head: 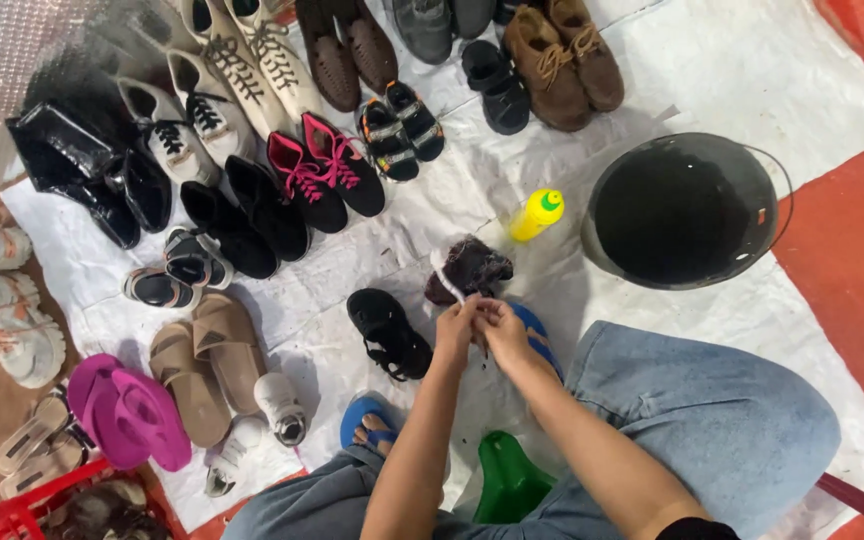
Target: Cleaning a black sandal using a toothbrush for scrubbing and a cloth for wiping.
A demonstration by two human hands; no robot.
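Note:
My left hand [455, 332] and my right hand [503, 332] meet in front of me, fingers closed together around a thin white brush [446, 277] whose end sticks up and to the left. Just beyond the hands lies a dark brownish shoe [472, 266], crumpled on the white sheet [752, 80]. A small black sandal [388, 332] lies left of my left hand. A yellow bottle with a green cap [537, 213] lies beyond the dark shoe. What the fingers hide of the brush I cannot see.
A black basin of water [687, 210] stands at the right. Rows of shoes, sandals and sneakers [252, 180] cover the sheet's left and far side. Pink flip-flops [127, 412] and a red basket [22, 510] sit at the lower left. A green stool [507, 482] is between my knees.

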